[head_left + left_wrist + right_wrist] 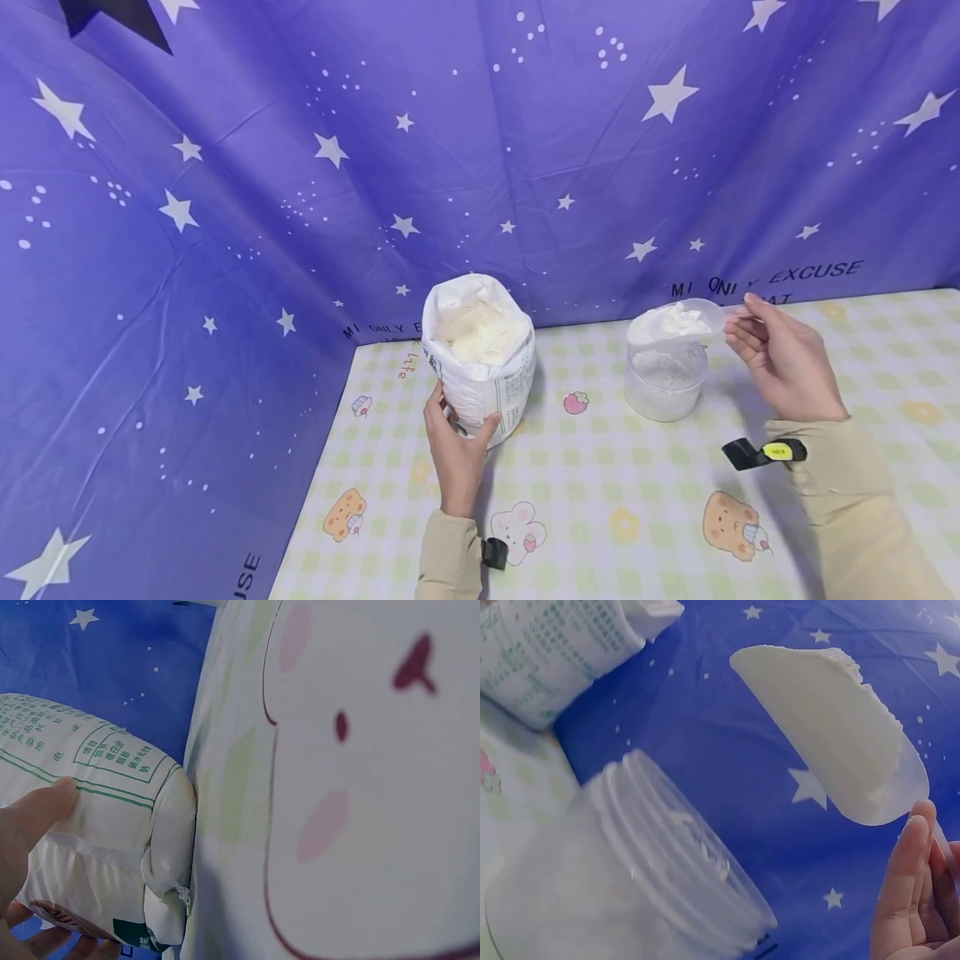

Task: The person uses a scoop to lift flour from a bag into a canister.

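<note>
My right hand point(797, 367) pinches the handle of a clear plastic scoop point(900, 796) heaped with white powder point(832, 720). In the right wrist view the scoop hangs above the mouth of a translucent round jar point(622, 862), apart from its rim. Some powder lies inside the jar point(663, 396). To the left, an open white bag point(495, 396) of pale powder point(480, 332) stands upright on the table. My left hand point(459, 454) grips its lower side, thumb point(49, 806) on the printed front and fingers round the other side.
A checked tablecloth point(585, 483) with cartoon prints covers the table. Behind and to the left hangs a purple-blue curtain point(480, 167) with white stars, close behind the bag and jar. Black straps point(750, 454) sit at both wrists over beige sleeves.
</note>
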A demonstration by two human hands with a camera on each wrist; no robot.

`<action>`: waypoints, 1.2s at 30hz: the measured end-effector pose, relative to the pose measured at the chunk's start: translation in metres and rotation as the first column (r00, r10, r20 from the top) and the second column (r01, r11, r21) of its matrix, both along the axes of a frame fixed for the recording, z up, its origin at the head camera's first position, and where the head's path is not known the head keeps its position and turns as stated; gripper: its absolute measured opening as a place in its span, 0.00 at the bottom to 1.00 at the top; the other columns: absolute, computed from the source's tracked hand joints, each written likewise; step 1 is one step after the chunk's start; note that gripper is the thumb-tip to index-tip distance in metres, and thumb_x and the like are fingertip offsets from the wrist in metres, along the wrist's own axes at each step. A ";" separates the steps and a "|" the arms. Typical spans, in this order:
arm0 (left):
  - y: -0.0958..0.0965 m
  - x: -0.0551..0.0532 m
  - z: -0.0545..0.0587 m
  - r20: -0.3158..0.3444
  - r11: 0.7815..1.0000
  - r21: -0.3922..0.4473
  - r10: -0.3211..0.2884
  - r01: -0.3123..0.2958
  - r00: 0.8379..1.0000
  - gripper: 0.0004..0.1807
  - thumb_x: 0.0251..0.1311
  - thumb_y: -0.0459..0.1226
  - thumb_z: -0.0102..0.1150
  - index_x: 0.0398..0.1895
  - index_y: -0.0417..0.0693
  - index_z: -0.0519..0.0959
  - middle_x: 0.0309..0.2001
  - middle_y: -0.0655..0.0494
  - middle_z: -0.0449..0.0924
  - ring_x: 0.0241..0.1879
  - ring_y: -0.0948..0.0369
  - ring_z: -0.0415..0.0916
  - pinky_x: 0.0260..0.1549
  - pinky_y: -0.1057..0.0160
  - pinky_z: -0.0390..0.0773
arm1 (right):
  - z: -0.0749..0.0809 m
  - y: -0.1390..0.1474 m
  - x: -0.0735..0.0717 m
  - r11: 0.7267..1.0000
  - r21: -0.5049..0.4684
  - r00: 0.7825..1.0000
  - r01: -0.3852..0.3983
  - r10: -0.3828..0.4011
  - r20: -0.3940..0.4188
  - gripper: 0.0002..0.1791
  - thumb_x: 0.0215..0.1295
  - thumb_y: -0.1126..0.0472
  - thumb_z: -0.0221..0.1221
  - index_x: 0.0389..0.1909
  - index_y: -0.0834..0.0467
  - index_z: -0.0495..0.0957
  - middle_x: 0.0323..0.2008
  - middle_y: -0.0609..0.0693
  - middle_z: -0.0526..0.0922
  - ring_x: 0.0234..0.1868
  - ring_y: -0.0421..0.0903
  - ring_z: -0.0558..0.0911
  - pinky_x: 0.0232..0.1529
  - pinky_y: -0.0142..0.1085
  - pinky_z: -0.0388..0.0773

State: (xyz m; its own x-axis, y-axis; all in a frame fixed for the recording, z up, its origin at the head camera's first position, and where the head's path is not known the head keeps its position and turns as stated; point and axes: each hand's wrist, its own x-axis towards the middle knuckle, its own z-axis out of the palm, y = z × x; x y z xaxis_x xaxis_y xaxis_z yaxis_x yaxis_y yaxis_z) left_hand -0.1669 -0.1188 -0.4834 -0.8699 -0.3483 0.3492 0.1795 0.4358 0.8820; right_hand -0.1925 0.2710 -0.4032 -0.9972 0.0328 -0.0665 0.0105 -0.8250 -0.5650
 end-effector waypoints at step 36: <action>0.000 0.001 0.000 -0.007 1.000 0.001 0.000 0.000 1.000 0.52 0.42 0.34 0.79 0.72 0.44 0.60 0.66 0.45 0.65 0.65 0.48 0.67 0.68 0.51 0.71 | 0.009 -0.017 0.002 0.150 0.885 0.843 0.441 -0.406 -0.352 0.11 0.68 0.55 0.62 0.27 0.53 0.85 0.17 0.29 0.81 0.17 0.29 0.81 0.24 0.20 0.80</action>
